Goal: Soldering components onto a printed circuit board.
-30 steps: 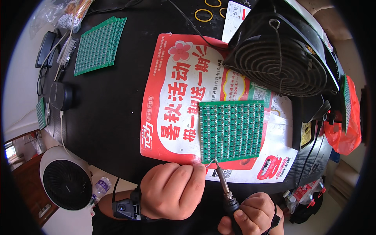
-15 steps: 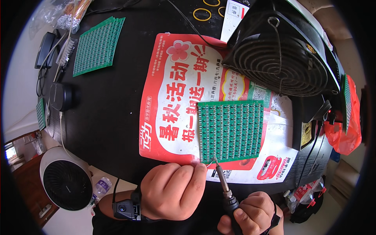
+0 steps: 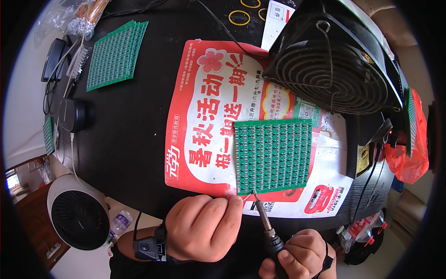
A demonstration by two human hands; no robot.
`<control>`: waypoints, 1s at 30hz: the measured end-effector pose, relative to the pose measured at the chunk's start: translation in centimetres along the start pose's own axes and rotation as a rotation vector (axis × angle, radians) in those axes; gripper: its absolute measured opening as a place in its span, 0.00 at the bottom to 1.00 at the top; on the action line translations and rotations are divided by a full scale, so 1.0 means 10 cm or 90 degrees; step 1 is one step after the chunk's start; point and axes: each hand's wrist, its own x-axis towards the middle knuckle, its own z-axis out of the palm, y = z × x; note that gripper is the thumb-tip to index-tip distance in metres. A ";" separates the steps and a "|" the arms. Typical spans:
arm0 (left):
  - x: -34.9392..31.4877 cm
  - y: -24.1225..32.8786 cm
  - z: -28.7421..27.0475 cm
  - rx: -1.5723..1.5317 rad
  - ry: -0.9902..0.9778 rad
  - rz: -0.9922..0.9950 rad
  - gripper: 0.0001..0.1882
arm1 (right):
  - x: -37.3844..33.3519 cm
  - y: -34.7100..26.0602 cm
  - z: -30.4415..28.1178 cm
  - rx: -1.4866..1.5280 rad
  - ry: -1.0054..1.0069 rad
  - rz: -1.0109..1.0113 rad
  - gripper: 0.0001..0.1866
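Head view: one green circuit board panel (image 3: 274,156), populated with rows of small components, lies flat on a red-and-white printed sheet (image 3: 188,174), which rests on a black counter (image 3: 130,144). Left hand (image 3: 203,228) is at the panel's near left corner, its fingers pinched together on a thin, pale solder wire (image 3: 246,196) that runs toward the panel's near edge. Right hand (image 3: 299,255) has its fingers clamped around the black handle of a soldering iron (image 3: 263,214); the iron's tip is at the panel's near edge, and contact with an individual pad is too small to confirm. Beyond the panel, to the right, stands a black fan (image 3: 332,76) with a wire grille. Stacked green boards (image 3: 116,58) lie at the counter's far left, well apart from both hands.
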 end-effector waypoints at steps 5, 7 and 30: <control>0.00 -0.02 0.04 0.017 0.056 0.033 0.09 | 0.00 -0.03 -0.03 0.011 0.003 0.025 0.12; -0.02 -0.04 0.03 0.017 0.065 0.023 0.11 | -0.01 -0.02 -0.05 0.023 -0.002 0.035 0.13; -0.04 0.02 0.04 0.011 0.066 -0.029 0.08 | -0.15 0.15 -0.01 0.074 0.145 0.286 0.16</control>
